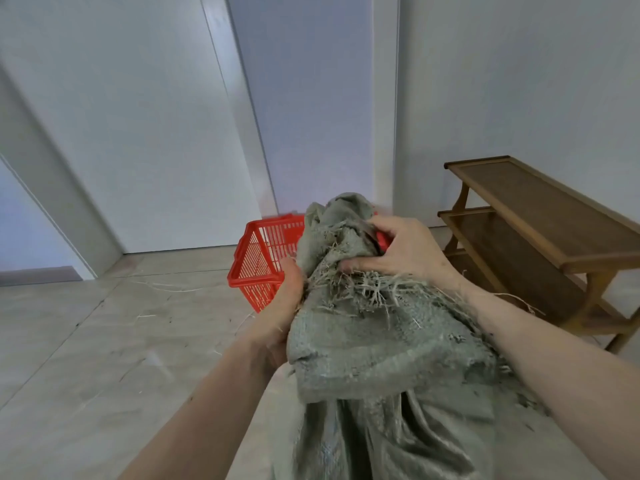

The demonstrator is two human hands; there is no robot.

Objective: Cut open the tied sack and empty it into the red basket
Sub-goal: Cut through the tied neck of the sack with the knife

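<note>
A grey-green woven sack (381, 348) with frayed threads fills the lower middle of the head view, held up off the floor. My left hand (277, 317) grips its left side just below the bunched neck. My right hand (398, 251) clutches the neck from the right and also holds a small red object (382, 241) against the cloth; what that object is I cannot tell. The red basket (258, 265), a slatted plastic one, stands on the floor just beyond the sack, partly hidden behind it.
A wooden three-tier shelf (540, 216) stands at the right against the white wall. White doors and panels (156, 133) rise behind the basket. Loose pale fibres (166, 287) lie on the beige tiled floor at left.
</note>
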